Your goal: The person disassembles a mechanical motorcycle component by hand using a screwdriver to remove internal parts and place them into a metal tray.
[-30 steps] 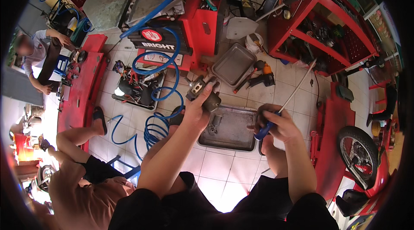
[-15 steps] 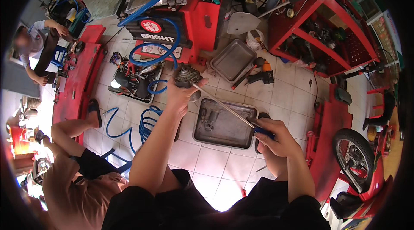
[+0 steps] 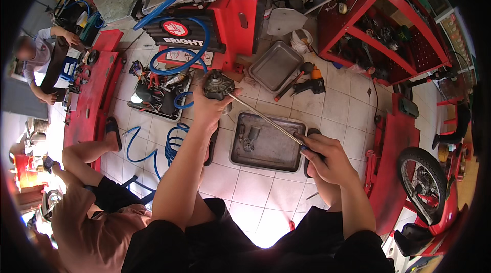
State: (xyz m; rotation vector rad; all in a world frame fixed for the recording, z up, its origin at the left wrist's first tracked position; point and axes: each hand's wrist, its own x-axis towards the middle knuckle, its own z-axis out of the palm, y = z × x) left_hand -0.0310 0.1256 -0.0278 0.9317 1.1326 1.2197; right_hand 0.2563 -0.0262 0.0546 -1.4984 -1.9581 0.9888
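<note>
L hand (image 3: 210, 108) grips part (image 3: 218, 84), R hand (image 3: 327, 158) screwdriver (image 3: 266, 120)

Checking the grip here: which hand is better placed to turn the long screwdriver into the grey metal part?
Right hand: it grips the long screwdriver handle, while the left hand holds the grey metal part.

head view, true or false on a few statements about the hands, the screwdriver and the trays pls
1. The left hand holds a small metal engine part. True.
2. The right hand is empty. False: it grips a long screwdriver.
3. The screwdriver's tip points at the engine part. True.
4. The metal tray below the hands sits on a workbench. False: it lies on the tiled floor.
5. A blue hose lies on the floor. True.
</note>
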